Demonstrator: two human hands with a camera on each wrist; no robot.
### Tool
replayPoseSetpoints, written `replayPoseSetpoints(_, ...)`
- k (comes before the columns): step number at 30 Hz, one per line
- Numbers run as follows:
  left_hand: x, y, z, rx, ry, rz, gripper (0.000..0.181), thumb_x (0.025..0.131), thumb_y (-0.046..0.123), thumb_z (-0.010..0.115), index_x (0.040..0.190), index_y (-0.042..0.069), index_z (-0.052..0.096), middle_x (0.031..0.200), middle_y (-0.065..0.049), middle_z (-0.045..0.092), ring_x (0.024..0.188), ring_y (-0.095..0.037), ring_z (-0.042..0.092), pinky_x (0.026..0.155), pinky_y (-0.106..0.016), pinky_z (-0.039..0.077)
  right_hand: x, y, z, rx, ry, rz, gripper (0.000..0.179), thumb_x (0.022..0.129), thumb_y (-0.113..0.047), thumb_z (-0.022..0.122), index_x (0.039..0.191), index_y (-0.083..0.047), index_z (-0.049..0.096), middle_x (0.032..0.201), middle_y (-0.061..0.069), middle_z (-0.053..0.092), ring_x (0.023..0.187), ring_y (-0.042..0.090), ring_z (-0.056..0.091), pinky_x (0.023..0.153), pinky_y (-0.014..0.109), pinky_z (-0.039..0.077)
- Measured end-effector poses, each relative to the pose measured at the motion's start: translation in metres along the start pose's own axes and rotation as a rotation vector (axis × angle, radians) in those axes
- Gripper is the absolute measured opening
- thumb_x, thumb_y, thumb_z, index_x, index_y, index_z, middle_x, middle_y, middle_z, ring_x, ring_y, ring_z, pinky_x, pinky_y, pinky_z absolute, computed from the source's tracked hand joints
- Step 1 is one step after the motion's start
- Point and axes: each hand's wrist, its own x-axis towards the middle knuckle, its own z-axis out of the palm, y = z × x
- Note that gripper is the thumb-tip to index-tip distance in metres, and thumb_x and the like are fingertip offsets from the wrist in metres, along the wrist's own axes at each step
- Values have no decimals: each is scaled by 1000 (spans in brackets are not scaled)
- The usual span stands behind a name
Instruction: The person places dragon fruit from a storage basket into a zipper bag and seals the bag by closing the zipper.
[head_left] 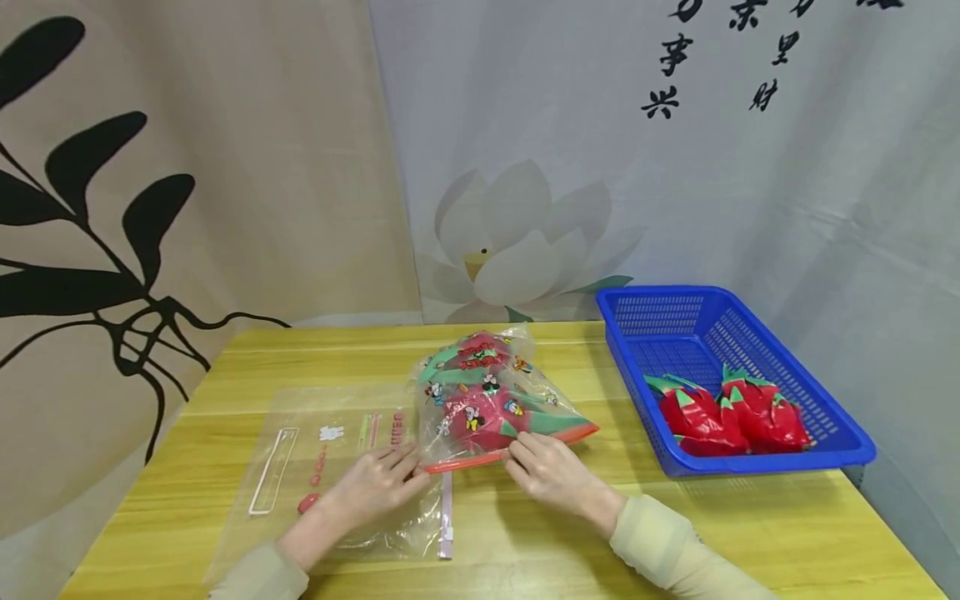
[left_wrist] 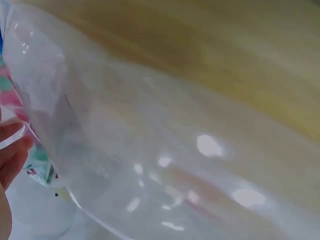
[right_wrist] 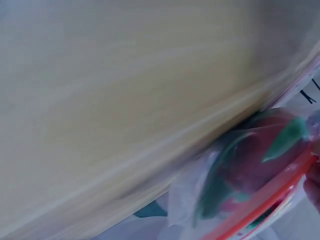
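Observation:
A clear zip bag [head_left: 431, 425] printed with cartoon figures lies in the middle of the table, bulging with red-and-green dragon-fruit-shaped things [head_left: 480, 421]. My left hand [head_left: 375, 483] pinches the left end of its orange-red zip strip [head_left: 468, 462]. Farther right along that strip, my right hand [head_left: 555, 475] pinches the edge; the strip's right end sticks out past it. In the right wrist view the zip strip [right_wrist: 270, 192] runs up to fingertips at the frame's edge. A flat clear bag [head_left: 292, 458] with a purple slider strip [head_left: 446, 517] lies partly under my left forearm.
A blue plastic basket [head_left: 765, 467] stands at the right of the wooden table [head_left: 525, 542]. Two shiny red dragon-fruit-shaped things [head_left: 765, 417] with green tips lie in it. Behind the table hangs a printed cloth [head_left: 300, 167].

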Motion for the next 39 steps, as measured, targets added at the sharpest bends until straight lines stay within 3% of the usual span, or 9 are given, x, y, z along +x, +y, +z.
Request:
replayPoseSetpoints(9,-9,-5,-3,5,-37,-2,46,102,0,18,86,14,59,85,-4,75,72,-16,73,60,-24,58,-25,13,-7,-23,-15,1,45,98,4,32,83,-8,73,79,2,68,70,14,62,67,23,56)
replayPoseSetpoints(17,-12,-7,-3,12,-18,9,44,101,-2,20,87,14,58,85,-3,75,71,-16,73,59,-23,57,-40,22,-16,-30,-10,50,47,99,3,30,82,-5,73,76,4,67,68,16,60,62,25,55)
replayPoseSetpoints(20,-11,-7,-2,16,-11,14,43,101,-2,21,88,14,58,86,-3,75,71,-16,73,58,-23,57,-45,23,-18,-26,-31,80,45,97,3,31,82,-5,72,76,4,65,69,16,59,61,25,54)
replayPoseSetpoints(27,-12,-6,-4,9,-22,2,45,101,-3,19,88,14,59,87,-3,75,72,-17,73,58,-23,57,-59,29,-25,-60,-75,191,26,82,2,42,73,-4,65,70,5,59,63,17,53,52,26,48)
replayPoseSetpoints(33,-11,-6,-5,-10,-36,-4,47,101,-3,18,89,15,60,90,-3,75,76,-17,73,62,-25,58,-64,31,-30,-101,-125,297,22,79,3,40,68,-5,57,65,5,53,58,20,49,47,28,39)
replayPoseSetpoints(36,-9,-7,-5,-32,-34,-3,36,97,-3,29,89,14,60,89,-3,75,78,-18,73,65,-26,59,-63,32,-32,-97,-161,324,22,79,2,40,68,-6,58,65,6,54,60,21,51,48,29,40)
replayPoseSetpoints(39,-8,-9,-4,-57,-65,6,19,82,1,53,93,13,61,93,-1,73,83,-17,71,70,-26,59,-61,36,-34,-94,-201,344,20,78,1,44,70,-7,61,68,6,59,65,23,54,52,30,43)
